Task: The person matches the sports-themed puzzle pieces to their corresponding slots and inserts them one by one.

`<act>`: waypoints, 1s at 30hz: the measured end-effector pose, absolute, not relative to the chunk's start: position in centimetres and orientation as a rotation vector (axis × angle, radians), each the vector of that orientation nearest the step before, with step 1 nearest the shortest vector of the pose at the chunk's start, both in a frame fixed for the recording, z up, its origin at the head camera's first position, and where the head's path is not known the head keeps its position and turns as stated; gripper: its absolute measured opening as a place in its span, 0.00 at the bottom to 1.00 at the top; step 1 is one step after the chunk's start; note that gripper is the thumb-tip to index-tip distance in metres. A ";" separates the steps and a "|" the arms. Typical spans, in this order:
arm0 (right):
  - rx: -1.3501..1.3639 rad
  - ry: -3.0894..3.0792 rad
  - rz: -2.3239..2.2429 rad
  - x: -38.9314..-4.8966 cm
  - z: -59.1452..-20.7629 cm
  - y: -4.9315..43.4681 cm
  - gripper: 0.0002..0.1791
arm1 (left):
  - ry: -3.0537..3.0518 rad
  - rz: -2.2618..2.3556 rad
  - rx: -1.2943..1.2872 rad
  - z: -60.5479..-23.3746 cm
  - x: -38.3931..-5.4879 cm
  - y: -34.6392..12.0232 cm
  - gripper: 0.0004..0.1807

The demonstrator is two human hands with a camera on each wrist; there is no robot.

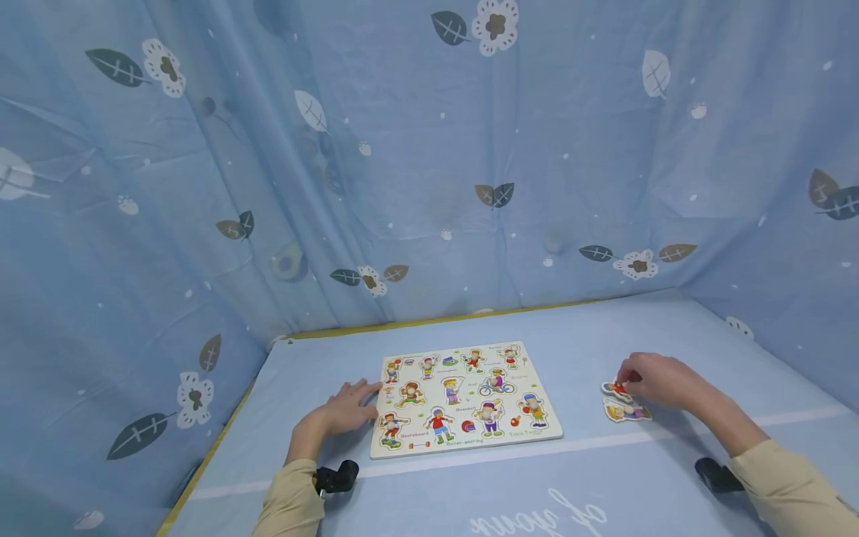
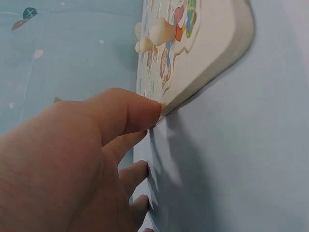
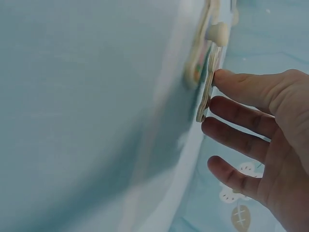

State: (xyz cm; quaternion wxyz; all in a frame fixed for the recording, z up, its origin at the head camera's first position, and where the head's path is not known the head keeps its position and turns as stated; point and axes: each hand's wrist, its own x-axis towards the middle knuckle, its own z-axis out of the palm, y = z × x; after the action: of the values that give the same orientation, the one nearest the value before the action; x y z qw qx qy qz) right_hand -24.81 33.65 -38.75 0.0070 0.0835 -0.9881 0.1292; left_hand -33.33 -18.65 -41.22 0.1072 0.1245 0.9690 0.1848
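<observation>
A wooden knob puzzle board (image 1: 419, 406) with pictures of children playing sports lies flat on the table. My left hand (image 1: 345, 409) is at its left edge, fingers extended. In the left wrist view, the thumb (image 2: 145, 113) touches the board's corner while the other fingertips rest on the cloth. To the right of the board, my right hand (image 1: 661, 380) pinches a small puzzle piece with a red figure (image 1: 616, 388). Its fingertips hide the knob. Just in front of it lies a second puzzle piece (image 1: 625, 411), whose pale knob (image 3: 218, 34) shows in the right wrist view.
A light blue cloth (image 1: 577, 492) with white lettering and a pale stripe covers the table. Blue patterned curtains (image 1: 429, 164) hang behind it and at both sides. Black wrist mounts (image 1: 338, 477) sit below each hand.
</observation>
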 end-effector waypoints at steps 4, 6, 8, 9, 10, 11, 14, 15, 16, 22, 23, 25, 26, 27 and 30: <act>0.306 -3.062 0.397 -25.1 -38.2 33.3 0.03 | 2.851 0.549 0.358 -41.2 -33.3 -18.7 0.33; 0.318 -3.056 0.398 -25.1 -37.8 32.9 0.03 | 2.853 0.548 0.357 -41.2 -33.3 -18.7 0.33; 0.309 -3.061 0.399 -25.2 -37.5 32.5 0.04 | 2.854 0.551 0.356 -41.2 -33.3 -18.7 0.33; 0.308 -3.065 0.400 -25.3 -37.4 32.2 0.04 | 2.853 0.551 0.357 -41.2 -33.2 -18.7 0.33; 0.311 -3.068 0.394 -25.3 -37.2 31.9 0.04 | 2.853 0.552 0.358 -41.2 -33.2 -18.7 0.33; 0.314 -3.068 0.387 -25.4 -37.1 31.7 0.04 | 2.852 0.554 0.358 -41.1 -33.2 -18.7 0.33; 0.322 -3.072 0.369 -25.7 -36.8 30.8 0.04 | 2.844 0.557 0.357 -40.9 -33.0 -18.6 0.33; 0.324 -3.072 0.364 -25.8 -36.7 30.5 0.04 | 2.843 0.558 0.357 -40.9 -33.0 -18.6 0.33; 0.326 -3.073 0.364 -26.0 -36.7 30.2 0.05 | 2.840 0.559 0.355 -40.9 -33.0 -18.6 0.33; 0.303 -3.085 0.402 -27.1 -36.1 28.0 0.08 | 2.824 0.576 0.352 -40.9 -33.1 -18.6 0.33; 0.301 -3.084 0.408 -27.3 -36.0 27.5 0.09 | 2.822 0.576 0.350 -40.9 -33.1 -18.6 0.33; 0.311 -3.075 0.427 -27.7 -35.9 26.4 0.09 | 2.823 0.574 0.348 -40.9 -33.2 -18.7 0.33; 0.322 -3.068 0.439 -27.8 -35.9 25.7 0.09 | 2.824 0.573 0.347 -40.9 -33.2 -18.7 0.33; 0.337 -3.061 0.447 -28.0 -35.9 25.1 0.09 | 2.825 0.571 0.346 -40.9 -33.2 -18.7 0.33; 0.416 -3.033 0.445 -28.5 -36.1 22.8 0.08 | 2.828 0.571 0.343 -40.9 -33.2 -18.7 0.33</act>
State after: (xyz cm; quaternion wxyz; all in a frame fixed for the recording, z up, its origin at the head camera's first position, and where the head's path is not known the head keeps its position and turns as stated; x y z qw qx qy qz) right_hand -28.47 22.79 -36.09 0.0238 0.1343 -0.9802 0.1439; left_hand -33.22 -18.72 -40.94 0.1179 0.1173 0.9666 0.1951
